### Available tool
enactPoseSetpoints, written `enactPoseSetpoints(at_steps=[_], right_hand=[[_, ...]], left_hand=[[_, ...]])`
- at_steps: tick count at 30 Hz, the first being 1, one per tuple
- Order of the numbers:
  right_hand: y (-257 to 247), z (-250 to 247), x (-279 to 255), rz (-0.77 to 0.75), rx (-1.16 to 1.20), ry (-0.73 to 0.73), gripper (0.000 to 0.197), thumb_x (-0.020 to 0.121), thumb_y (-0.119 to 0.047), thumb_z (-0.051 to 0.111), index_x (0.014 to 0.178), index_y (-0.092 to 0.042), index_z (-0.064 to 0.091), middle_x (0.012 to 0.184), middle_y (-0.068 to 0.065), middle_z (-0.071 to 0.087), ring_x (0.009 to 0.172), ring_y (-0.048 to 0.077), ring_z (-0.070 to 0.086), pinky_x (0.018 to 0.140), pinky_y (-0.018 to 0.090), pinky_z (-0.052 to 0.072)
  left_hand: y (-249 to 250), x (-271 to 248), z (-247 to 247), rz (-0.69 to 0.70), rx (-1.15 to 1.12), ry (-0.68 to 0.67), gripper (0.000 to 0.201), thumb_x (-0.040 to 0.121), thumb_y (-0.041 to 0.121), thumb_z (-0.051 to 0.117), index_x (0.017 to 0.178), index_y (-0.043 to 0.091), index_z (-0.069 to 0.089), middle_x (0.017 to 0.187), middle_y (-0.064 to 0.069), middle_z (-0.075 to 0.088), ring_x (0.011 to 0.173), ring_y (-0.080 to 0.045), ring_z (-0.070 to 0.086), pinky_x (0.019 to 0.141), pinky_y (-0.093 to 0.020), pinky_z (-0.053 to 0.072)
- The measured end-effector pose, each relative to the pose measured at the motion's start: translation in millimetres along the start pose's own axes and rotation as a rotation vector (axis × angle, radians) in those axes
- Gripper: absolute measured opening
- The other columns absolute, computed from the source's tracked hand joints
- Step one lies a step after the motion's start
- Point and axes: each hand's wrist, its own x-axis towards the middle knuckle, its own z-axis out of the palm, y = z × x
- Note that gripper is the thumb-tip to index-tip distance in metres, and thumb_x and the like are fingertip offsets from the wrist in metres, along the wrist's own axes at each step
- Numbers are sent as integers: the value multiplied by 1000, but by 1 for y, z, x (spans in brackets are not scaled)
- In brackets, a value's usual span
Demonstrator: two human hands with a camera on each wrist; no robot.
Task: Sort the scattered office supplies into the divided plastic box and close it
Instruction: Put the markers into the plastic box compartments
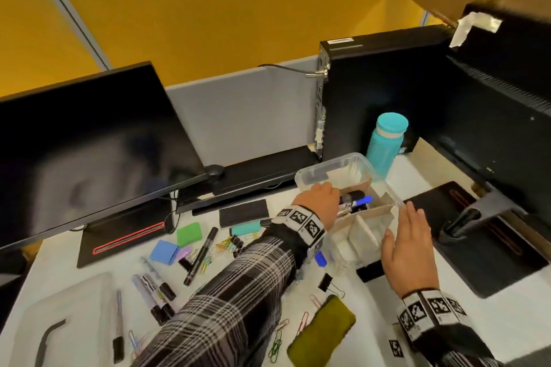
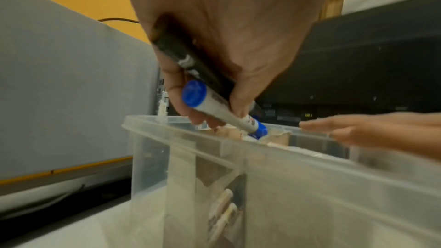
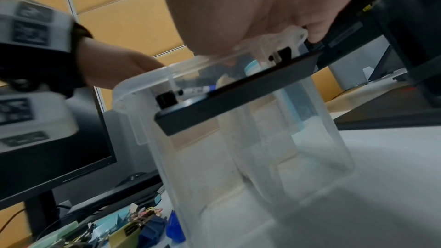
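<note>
The clear divided plastic box (image 1: 343, 162) stands at the middle right of the desk, with cardboard and white dividers inside. My left hand (image 1: 334, 202) is over its long middle compartment and grips two markers, one black (image 2: 188, 57) and one white with blue ends (image 2: 214, 108). Their tips point down into the box (image 2: 262, 167). My right hand (image 1: 408, 217) lies flat with straight fingers against the box's right rim. In the right wrist view its palm (image 3: 238, 16) presses on the rim of the box (image 3: 262, 157).
Loose markers (image 1: 155, 295), blue (image 1: 162, 252) and green (image 1: 188, 234) sticky notes, paper clips, a binder clip (image 1: 325, 281) and an olive pouch (image 1: 322, 334) lie scattered in front. The box lid (image 1: 59, 322) is front left. A teal bottle (image 1: 386, 143), monitor (image 1: 89, 143) and PC tower (image 1: 372, 92) stand behind.
</note>
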Motion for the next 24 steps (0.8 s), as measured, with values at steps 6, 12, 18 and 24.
enactPoseSetpoints(at_steps=[6, 12, 18, 24], right_hand=[[4, 1, 1, -9, 4, 12, 57, 95, -23, 38, 147, -7, 20, 156, 11, 17, 145, 25, 10, 119, 42, 13], [7, 0, -1, -33, -7, 15, 57, 95, -30, 29, 146, -6, 21, 156, 13, 19, 145, 28, 12, 118, 48, 14], [-29, -22, -22, -281, 117, 103, 53, 91, -38, 30, 137, -14, 36, 150, 7, 31, 143, 26, 18, 116, 45, 15], [-96, 18, -53, -672, 239, -141, 34, 91, -22, 45, 125, -20, 44, 130, 1, 49, 124, 14, 42, 105, 30, 39]], left_hand=[[14, 41, 4, 14, -70, -177, 45, 96, 30, 45, 135, 8, 42, 131, -17, 48, 119, -36, 50, 97, -40, 40], [10, 9, 10, 119, -220, 58, 46, 94, 13, 42, 139, 22, 35, 128, -8, 48, 116, -26, 49, 97, -42, 44], [-52, -90, 48, -23, -312, 278, 34, 98, 27, 36, 132, 25, 42, 130, 8, 45, 117, -9, 43, 102, -28, 39], [-154, -157, 102, -544, -213, 187, 33, 96, 26, 39, 127, 24, 49, 128, 2, 50, 114, -17, 47, 98, -32, 43]])
